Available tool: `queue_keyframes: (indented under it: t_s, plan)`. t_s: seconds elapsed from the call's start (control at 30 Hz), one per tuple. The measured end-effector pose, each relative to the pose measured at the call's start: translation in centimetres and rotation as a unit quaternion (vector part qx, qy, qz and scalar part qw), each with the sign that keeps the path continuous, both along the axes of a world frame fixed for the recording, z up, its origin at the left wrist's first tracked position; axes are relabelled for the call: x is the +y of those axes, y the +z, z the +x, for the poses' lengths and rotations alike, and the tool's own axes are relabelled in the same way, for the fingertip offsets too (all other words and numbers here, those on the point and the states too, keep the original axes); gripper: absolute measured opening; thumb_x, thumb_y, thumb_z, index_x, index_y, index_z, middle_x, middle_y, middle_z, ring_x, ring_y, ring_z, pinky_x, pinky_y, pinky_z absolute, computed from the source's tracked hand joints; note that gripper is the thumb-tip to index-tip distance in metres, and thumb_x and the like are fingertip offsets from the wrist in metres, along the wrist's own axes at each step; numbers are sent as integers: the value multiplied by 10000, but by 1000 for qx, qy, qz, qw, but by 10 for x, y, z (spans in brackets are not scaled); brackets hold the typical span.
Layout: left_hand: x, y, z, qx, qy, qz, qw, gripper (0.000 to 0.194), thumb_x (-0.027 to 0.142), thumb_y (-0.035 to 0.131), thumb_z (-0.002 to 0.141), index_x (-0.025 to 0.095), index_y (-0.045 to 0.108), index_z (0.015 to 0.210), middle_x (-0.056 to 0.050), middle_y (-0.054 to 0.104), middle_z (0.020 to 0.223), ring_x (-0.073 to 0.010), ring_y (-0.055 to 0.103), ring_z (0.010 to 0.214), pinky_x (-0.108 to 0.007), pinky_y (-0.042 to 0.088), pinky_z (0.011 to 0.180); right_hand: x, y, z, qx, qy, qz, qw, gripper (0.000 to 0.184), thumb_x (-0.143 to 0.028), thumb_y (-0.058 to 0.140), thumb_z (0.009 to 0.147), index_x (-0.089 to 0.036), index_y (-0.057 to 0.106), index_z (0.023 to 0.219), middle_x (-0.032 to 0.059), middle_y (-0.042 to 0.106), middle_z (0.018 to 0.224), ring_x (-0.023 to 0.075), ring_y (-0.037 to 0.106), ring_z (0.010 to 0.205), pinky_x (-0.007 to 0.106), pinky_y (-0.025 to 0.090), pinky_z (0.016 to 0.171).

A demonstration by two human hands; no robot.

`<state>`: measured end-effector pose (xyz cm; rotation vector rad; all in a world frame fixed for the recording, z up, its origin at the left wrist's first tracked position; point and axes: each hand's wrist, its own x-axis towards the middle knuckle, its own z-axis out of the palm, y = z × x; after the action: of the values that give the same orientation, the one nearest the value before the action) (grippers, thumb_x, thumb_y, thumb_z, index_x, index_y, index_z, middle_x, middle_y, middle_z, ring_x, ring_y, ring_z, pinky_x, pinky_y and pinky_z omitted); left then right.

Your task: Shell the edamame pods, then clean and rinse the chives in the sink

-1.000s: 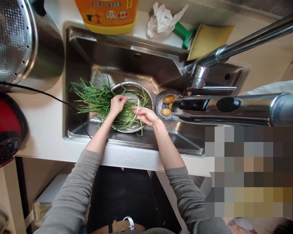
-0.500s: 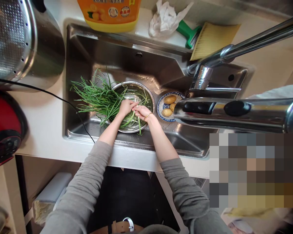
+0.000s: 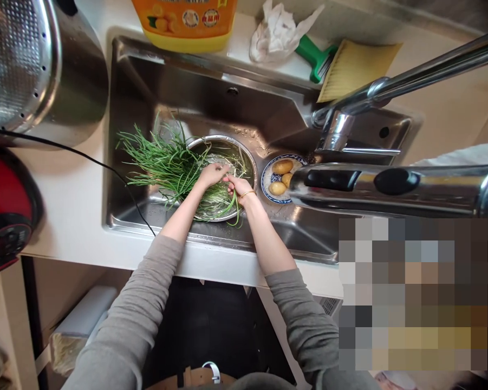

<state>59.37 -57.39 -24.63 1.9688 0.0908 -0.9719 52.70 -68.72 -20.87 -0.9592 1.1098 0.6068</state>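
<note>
A bundle of long green chives (image 3: 158, 162) leans over the left rim of a round metal bowl (image 3: 255, 162) in the sink. Water and loose stalks lie in the bowl. Over it, my left hand (image 3: 212, 174) is closed, fingertips together; whatever they pinch is too small to make out. My right hand (image 3: 240, 187), with a thin bangle at the wrist, is shut on a few chives whose green ends curl down past the bowl's front rim. The fingertips of both hands nearly meet.
Right of the bowl, a blue-and-white plate (image 3: 268, 192) holds small potatoes (image 3: 282, 166). The faucet's spray head (image 3: 349, 184) reaches over its edge. Behind the sink (image 3: 179, 81) stand an orange bottle (image 3: 187, 21), crumpled tissue (image 3: 276, 35), a green peeler (image 3: 311, 54) and a yellow sponge cloth (image 3: 353, 67). A black cord (image 3: 89, 157) crosses the left.
My hands have moved slightly apart. The pale stalk between my fingertips no longer shows there, and the green ends at my right hand now bend to the right, closer to the wrist.
</note>
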Motion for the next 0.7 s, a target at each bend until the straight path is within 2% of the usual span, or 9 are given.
queue_keyframes:
  t_s: [0.1, 0.2, 0.3, 0.37, 0.43, 0.57, 0.63, 0.7]
  plan:
    - [5, 9, -1, 91, 78, -94, 988, 96, 195, 711, 760, 126, 652, 790, -14, 659, 618, -131, 625, 592, -275, 523, 674, 0, 9, 0, -4, -13, 54, 998, 196, -255, 566, 934, -143, 598, 776, -93, 338, 419, 51, 377, 383, 129, 322, 373]
    - [10, 13, 1, 134, 167, -99, 972, 179, 222, 668, 827, 116, 604, 698, -24, 641, 589, -98, 597, 520, -267, 535, 640, -3, 14, -3, -12, -14, 100, 995, 198, -212, 486, 963, -137, 592, 814, -96, 347, 460, 25, 237, 349, 126, 204, 336]
    - [12, 16, 2, 161, 200, -115, 960, 257, 319, 628, 881, 113, 603, 729, -32, 644, 603, -93, 614, 526, -269, 554, 662, -7, 17, -5, -21, -8, 111, 994, 217, -197, 441, 971, -133, 592, 830, -62, 434, 518, 16, 197, 352, 136, 150, 326]
    - [12, 19, 2, 166, 189, -133, 959, 258, 338, 621, 885, 110, 615, 764, -33, 656, 632, -86, 624, 543, -261, 556, 676, -9, 18, -5, -18, 2, 116, 993, 238, -217, 427, 976, -133, 593, 828, -25, 505, 568, 22, 245, 365, 142, 163, 324]
    - [12, 22, 0, 163, 146, -147, 965, 234, 318, 632, 869, 105, 634, 773, -34, 669, 649, -86, 629, 557, -254, 550, 673, -9, 19, -5, -13, 7, 121, 993, 261, -234, 412, 982, -134, 591, 821, -5, 530, 588, 31, 293, 381, 143, 182, 325]
    - [14, 28, -3, 128, 51, -179, 974, 159, 211, 750, 724, 99, 673, 807, -18, 680, 646, -112, 643, 605, -261, 542, 694, -10, 21, -3, -21, 10, 95, 995, 266, -222, 434, 977, -133, 566, 764, -39, 461, 533, 21, 248, 369, 137, 180, 336]
    - [16, 32, -4, 125, 44, -198, 971, 277, 176, 778, 676, 102, 685, 926, -26, 703, 701, -135, 669, 678, -288, 545, 757, -11, 23, -2, -40, 25, 95, 994, 245, -255, 504, 953, -144, 547, 740, -62, 423, 503, 16, 191, 361, 139, 154, 337]
    - [18, 36, -4, 140, 51, -218, 964, 402, 204, 771, 697, 122, 673, 1078, -57, 733, 843, -158, 690, 788, -320, 542, 822, -12, 26, -2, -63, 45, 122, 989, 237, -286, 528, 935, -156, 533, 736, -74, 402, 479, 18, 160, 360, 141, 139, 339]
